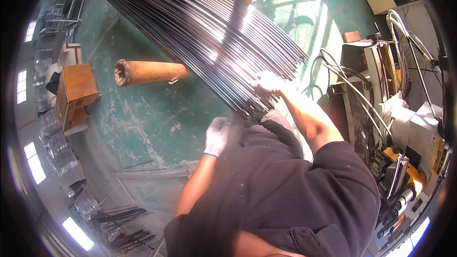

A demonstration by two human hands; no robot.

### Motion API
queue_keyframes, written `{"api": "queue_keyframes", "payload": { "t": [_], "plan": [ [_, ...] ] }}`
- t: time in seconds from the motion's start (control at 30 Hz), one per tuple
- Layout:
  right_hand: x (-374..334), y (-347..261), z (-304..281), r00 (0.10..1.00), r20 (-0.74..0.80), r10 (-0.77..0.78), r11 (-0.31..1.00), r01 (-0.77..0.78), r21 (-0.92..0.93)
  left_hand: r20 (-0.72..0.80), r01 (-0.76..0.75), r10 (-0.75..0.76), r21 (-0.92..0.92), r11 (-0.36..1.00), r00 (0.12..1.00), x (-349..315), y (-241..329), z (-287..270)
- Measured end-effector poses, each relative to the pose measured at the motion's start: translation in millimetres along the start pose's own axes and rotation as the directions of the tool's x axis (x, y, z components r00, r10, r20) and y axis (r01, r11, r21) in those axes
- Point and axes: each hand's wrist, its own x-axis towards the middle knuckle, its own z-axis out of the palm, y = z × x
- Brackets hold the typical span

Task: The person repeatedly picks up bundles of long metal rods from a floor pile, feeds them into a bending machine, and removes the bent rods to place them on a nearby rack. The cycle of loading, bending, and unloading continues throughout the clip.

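Dark short-sleeved shirt (295, 181), nearest. Slender dark rods (190, 24), one broad bundle, far left to near centre; near ends uneven. Right hand (267, 84), white-gloved, at the near ends; finger closure lost in glare, grip cannot be told. Left hand (217, 137), white-gloved, apart from rods; fingers blurred, opening and contents undeterminable. Handling, as judged: light, even pressure; rods kept parallel, uncrossed.

text: none legible | yellow label (436, 154), far right: marks too small to read | numbers, signs: none legible
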Motion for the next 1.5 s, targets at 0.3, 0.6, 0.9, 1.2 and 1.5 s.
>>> {"api": "queue_keyframes", "payload": {
  "t": [0.3,0.6,0.9,1.2,1.5],
  "plan": [
    [-14.6,-23.2,-6.7,0.997,0.063,0.036,0.995,-0.041,0.09,0.124,-0.16,0.147,0.103,0.982,0.981,-1.3,23.3,4.8],
    [-33.3,-108.3,8.1,0.888,0.191,0.418,0.706,-0.45,0.546,0.096,-0.179,0.171,0.089,0.98,0.981,-2.0,7.3,-29.1],
    [-193.4,-192.8,14.2,0.856,-0.086,0.51,0.841,-0.475,0.259,0.233,0.112,-0.027,-0.358,0.927,0.972,36.7,-25.5,-40.3],
    [-604.4,-221.5,160.9,0.321,-0.282,0.904,0.325,-0.945,-0.035,0.438,0.397,0.013,-0.827,0.397,0.899,114.7,43.4,-31.9],
    [-507.9,-200.5,210.8,0.289,-0.773,0.565,0.485,-0.874,0.028,0.438,0.413,-0.009,-0.841,0.349,0.899,114.1,35.9,-20.4]
  ]
}}
